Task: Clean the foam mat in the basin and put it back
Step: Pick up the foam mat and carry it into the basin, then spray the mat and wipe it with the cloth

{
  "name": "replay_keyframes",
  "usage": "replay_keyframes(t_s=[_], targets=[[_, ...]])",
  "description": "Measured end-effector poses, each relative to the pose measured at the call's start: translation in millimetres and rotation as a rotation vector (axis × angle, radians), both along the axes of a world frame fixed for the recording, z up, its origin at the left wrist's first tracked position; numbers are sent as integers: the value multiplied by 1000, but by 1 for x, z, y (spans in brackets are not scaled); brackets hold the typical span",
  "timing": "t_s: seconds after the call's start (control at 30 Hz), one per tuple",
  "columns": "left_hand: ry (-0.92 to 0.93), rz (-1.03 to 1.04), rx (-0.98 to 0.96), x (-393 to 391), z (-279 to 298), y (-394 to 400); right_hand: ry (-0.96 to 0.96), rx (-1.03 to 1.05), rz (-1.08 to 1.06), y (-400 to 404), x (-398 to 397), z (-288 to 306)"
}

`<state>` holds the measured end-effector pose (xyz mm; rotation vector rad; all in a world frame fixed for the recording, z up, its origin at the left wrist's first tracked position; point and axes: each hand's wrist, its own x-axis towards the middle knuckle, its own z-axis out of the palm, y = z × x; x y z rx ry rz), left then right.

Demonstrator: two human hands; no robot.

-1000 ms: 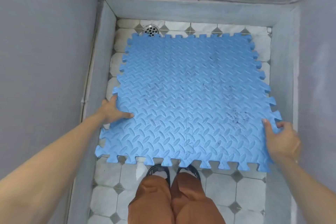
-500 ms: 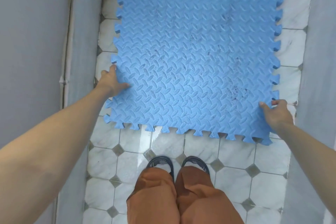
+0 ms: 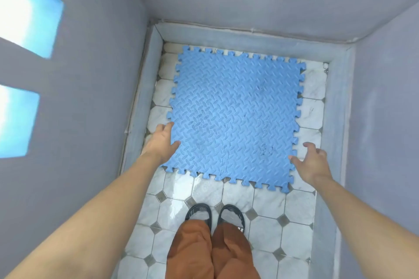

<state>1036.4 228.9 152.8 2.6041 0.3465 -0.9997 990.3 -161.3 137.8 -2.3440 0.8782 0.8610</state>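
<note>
Lying flat now on the wet marble-look tiled floor of the grey-walled basin [image 3: 337,102], large blue interlocking foam mat [image 3: 233,115], set down and released at its right edge since a moment ago; dark smudges unwashed, so cleaning apparently yet to start. Holding nothing else, that basin. Left hand [image 3: 162,140] resting at the mat's left edge, thumb on top, fingers straight. Right hand [image 3: 314,161] spread, just off the edge.

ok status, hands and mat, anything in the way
Left hand open, touching the foam mat edge. Right hand open at its right edge. Mat flat on tiled floor. Nothing on it.
</note>
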Motion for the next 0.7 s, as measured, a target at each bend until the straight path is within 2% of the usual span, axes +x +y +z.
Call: replay_keyframes(t_s=[0.17, 0.3, 0.43, 0.57, 0.7], targets=[[-127, 1, -37, 28, 172, -32, -95, -5, 110, 15, 30, 160], [-242, -42, -72, 52, 282, -51, -179, -51, 219, 25, 45, 262], [-354, -88, -71, 64, 359, -55, -246, -59, 224, 36, 42, 330], [-379, -121, -19, 69, 415, -41, -273, -1, 141, 52, 46, 388], [-475, -85, -30, 107, 467, -25, -466, 53, 34, 65, 99, 460]])
